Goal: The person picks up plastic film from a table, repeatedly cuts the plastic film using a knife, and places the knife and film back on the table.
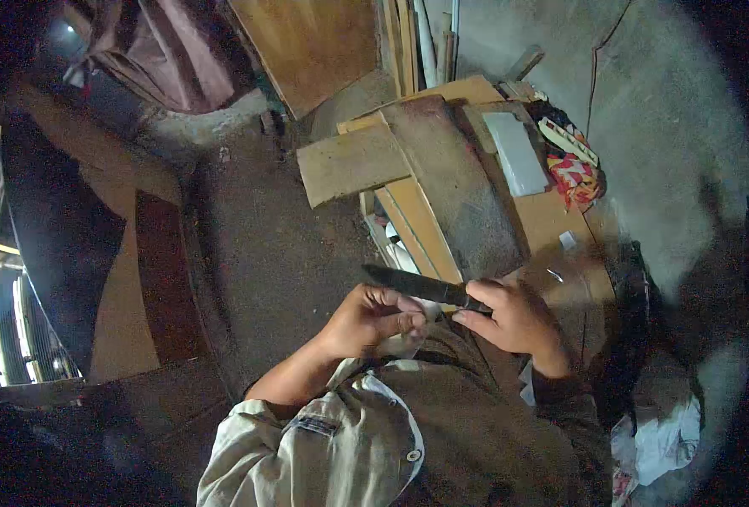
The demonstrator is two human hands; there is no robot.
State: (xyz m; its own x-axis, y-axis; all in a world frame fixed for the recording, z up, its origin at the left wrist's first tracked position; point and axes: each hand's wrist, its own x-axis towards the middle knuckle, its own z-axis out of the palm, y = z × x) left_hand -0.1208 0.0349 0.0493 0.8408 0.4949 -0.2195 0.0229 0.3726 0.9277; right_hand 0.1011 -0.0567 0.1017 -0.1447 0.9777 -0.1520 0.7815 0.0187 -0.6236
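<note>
A dark, long-bladed knife points to the left in front of my body. My right hand is closed round its handle end. Just below the blade, my left hand is closed, with thumb and fingers pinched together near a small pale piece that is too unclear to name. The blade passes above the fingers of my left hand. Beyond the knife lies a worn brown board on a low bench, with a lighter wooden piece across its left side.
A white flat box and a red and yellow cloth lie at the right of the bench. Wooden sticks lean at the back wall. A brown panel stands at the left, and a white bag lies at lower right.
</note>
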